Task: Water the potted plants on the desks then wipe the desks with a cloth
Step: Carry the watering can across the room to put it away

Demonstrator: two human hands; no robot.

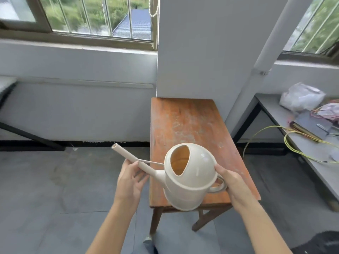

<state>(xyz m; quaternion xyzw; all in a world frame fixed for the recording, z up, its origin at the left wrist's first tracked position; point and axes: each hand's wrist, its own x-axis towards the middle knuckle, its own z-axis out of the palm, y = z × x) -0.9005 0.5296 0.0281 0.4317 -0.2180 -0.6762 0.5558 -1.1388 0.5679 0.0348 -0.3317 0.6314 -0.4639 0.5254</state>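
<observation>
Grips cream plastic watering can (189, 178) over worn orange wooden bench (183, 121): handle (222, 188) in right hand (231, 182), 3 o'clock; spout (126, 154) in left hand (130, 182), 9 o'clock. Watering, wiping not yet done.

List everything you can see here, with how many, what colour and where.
cream plastic watering can: one, cream, held over the table's near end
worn orange wooden table: one, orange-brown, centre
barred windows: two, dark frames, top left and top right
grey desk: one, grey, right edge
white plastic bag: one, white, on the grey desk
yellow-green wire: one, yellow-green, looping off the grey desk
brass-coloured tube: one, brass, on the grey desk
left hand: one, holds the spout
right hand: one, grips the handle
</observation>
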